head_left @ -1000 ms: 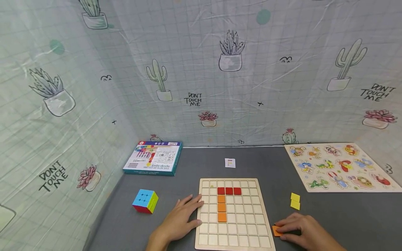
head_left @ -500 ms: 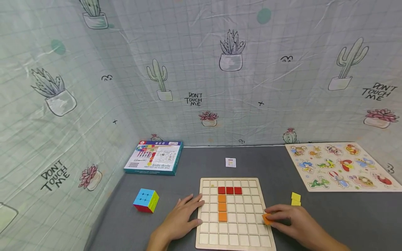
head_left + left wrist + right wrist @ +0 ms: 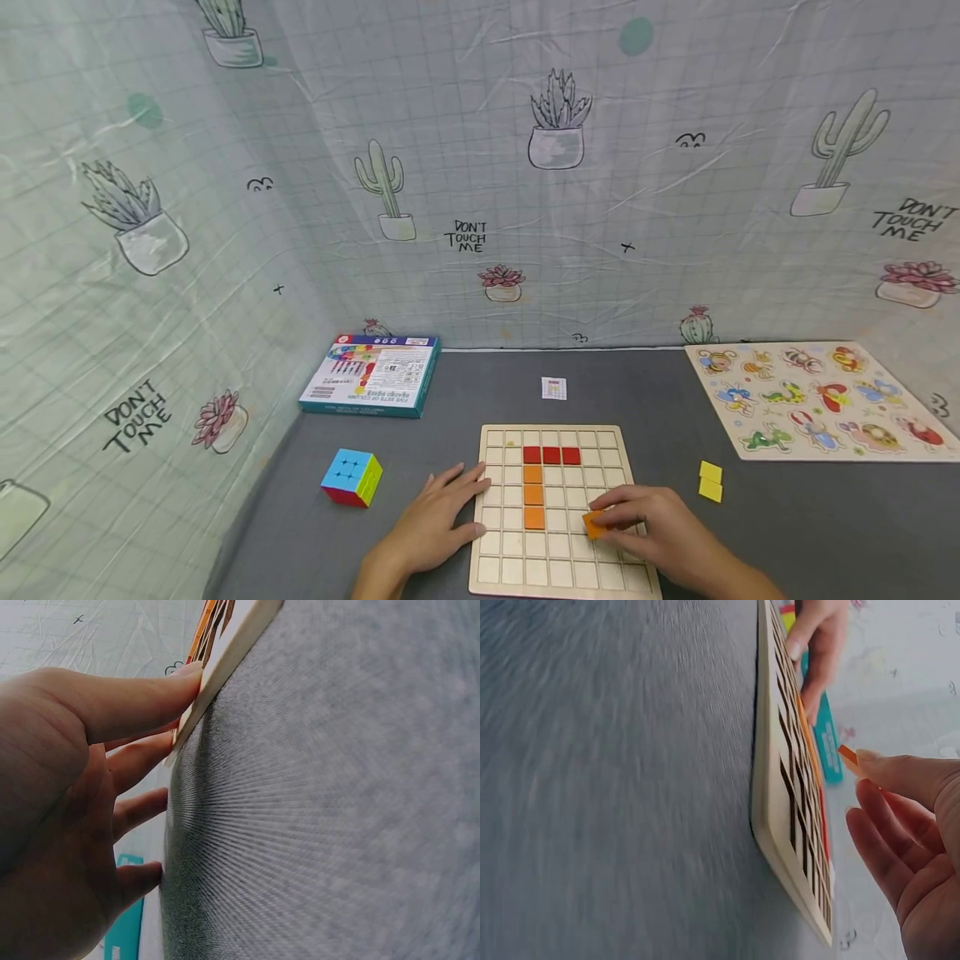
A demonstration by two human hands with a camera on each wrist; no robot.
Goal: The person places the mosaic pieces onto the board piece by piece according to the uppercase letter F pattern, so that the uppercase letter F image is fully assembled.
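Observation:
A wooden grid board (image 3: 512, 546) lies on the grey table. Three red tiles (image 3: 551, 456) form a row in it, and three orange tiles (image 3: 533, 495) run down below the leftmost red one. My left hand (image 3: 427, 529) rests at the board's left edge, thumb and fingertips touching it, fingers extended. Over the right half of the board, my right hand (image 3: 663, 529) pinches a loose orange tile (image 3: 593, 526) between thumb and fingers. In the right wrist view that orange tile (image 3: 848, 755) is held above the board, apart from it.
Two yellow tiles (image 3: 710, 482) lie right of the board. A puzzle cube (image 3: 351, 477) stands to the left, with a flat box (image 3: 371, 377) behind it. A small printed card (image 3: 554, 388) sits beyond the board. At the far right lies an insect picture board (image 3: 813, 400).
My right hand has carried the orange tile leftward from the table beside the board to over the grid. The left hand stays at the board's edge.

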